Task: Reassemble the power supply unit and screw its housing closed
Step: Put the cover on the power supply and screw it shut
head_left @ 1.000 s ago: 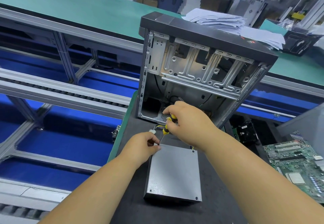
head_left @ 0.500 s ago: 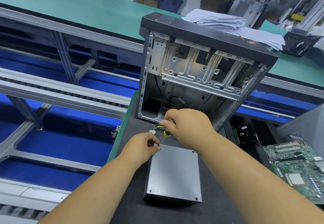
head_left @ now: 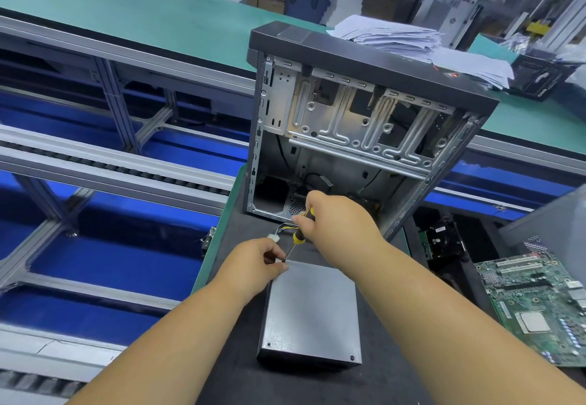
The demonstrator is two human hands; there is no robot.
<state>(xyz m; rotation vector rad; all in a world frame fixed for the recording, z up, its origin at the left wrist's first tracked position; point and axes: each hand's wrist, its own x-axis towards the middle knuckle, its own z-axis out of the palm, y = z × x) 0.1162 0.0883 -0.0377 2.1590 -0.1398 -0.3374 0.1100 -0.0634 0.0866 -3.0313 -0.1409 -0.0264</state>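
Note:
The grey power supply unit (head_left: 312, 312) lies flat on the black mat, lid up, with a screw visible in each near corner. Its bundle of coloured wires (head_left: 283, 231) with a white plug leads out from the far side. My right hand (head_left: 339, 219) grips a yellow-and-black screwdriver (head_left: 299, 236), whose tip points down at the unit's far left corner. My left hand (head_left: 257, 265) sits at that corner, fingertips pinched together around the tip; what they pinch is hidden.
An open, empty computer case (head_left: 358, 138) stands upright just behind the unit. A green motherboard (head_left: 539, 306) and a black fan part (head_left: 442, 240) lie to the right. A pile of papers (head_left: 421, 46) sits behind the case. A conveyor frame (head_left: 111, 176) runs to the left.
My right hand has come a little nearer and lower with the screwdriver, turning slightly on the handle. My left hand and the unit have stayed where they were.

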